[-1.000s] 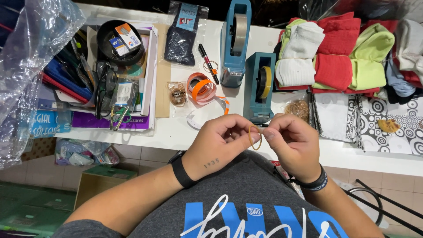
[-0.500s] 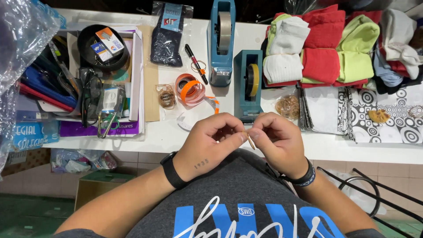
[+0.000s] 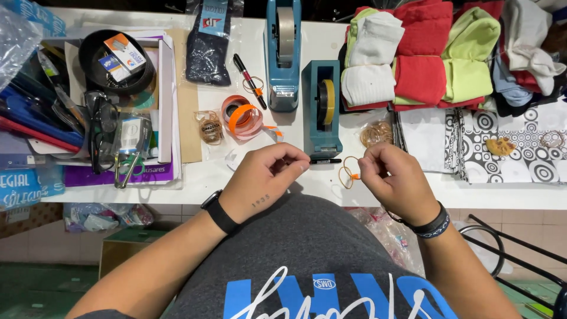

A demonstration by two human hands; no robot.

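Note:
My right hand [image 3: 397,180] pinches a tan rubber band [image 3: 347,172] with a small orange piece on it, just above the white table's front edge [image 3: 331,192]. My left hand [image 3: 267,177] is curled shut a short way to the left, its fingertips touching the end of a short black marker [image 3: 326,160] that lies on the table. Both wrists wear dark bands. The two hands are apart, with the rubber band hanging between them on the right hand's side.
Two blue tape dispensers [image 3: 322,106] [image 3: 282,47] stand behind the hands. An orange and pink tape roll [image 3: 241,117], a heap of rubber bands [image 3: 375,133], folded cloths [image 3: 425,53], patterned sheets [image 3: 508,147] and a crowded stationery tray [image 3: 112,88] fill the table.
The hands were joined on the rubber band; now they have drawn apart. The band stays at the right hand, and the left hand rests by the marker.

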